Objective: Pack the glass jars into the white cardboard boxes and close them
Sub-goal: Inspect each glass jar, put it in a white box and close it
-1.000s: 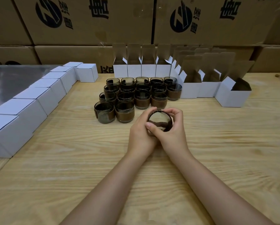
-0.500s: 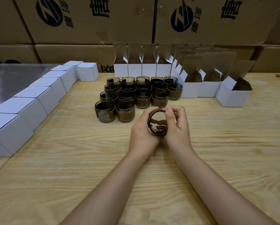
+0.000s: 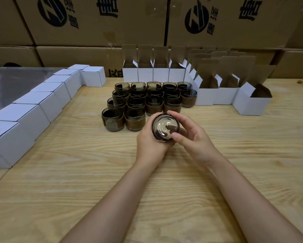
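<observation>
over the wooden table, we hold one glass jar tipped on its side, left hand curled round it, right hand thumb and fingers pinching its rim, other jars just behind, open white boxes right, closed boxes left

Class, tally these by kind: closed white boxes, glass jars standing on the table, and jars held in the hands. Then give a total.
closed white boxes: 7
glass jars standing on the table: 16
held jar, gripped by left hand and right hand: 1
Total: 24
</observation>
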{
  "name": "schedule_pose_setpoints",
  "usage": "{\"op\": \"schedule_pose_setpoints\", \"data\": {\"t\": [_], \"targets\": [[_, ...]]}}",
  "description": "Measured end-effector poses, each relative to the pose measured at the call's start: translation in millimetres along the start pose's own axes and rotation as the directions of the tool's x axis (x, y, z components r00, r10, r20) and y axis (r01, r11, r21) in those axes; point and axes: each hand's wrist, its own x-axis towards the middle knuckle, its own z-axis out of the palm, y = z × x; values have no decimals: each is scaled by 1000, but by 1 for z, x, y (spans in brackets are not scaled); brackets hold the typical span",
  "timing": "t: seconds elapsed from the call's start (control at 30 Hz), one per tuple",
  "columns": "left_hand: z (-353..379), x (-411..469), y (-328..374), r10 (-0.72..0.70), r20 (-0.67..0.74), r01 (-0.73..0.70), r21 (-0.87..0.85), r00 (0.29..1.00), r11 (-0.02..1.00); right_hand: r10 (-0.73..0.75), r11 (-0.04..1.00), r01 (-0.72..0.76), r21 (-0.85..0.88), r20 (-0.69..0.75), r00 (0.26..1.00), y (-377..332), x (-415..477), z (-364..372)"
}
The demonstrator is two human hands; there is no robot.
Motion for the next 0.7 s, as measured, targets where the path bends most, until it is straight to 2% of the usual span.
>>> {"op": "schedule_pose_setpoints", "data": {"t": [0.13,0.33,0.43,0.6,0.7], "targets": [[0,-1,0,2,0,-2,62,1000,998,5,998,-6,-65,-10,1000,5,-2,4],[3,-3,3,81,-22,-75,198,996,977,-91,981,58,-184,-177,980,13,-1,21],[2,-4,3,93,-18,-88,199,995,976,-117,974,74,-213,-196,974,14,0,22],[3,-3,1,56,-9,-54,159,998,986,-94,985,70,-158,-146,985,11,0,13],[4,-3,0,47,9,-48,125,999,991,-95,987,65,-147,-203,975,8,1,14]]}}
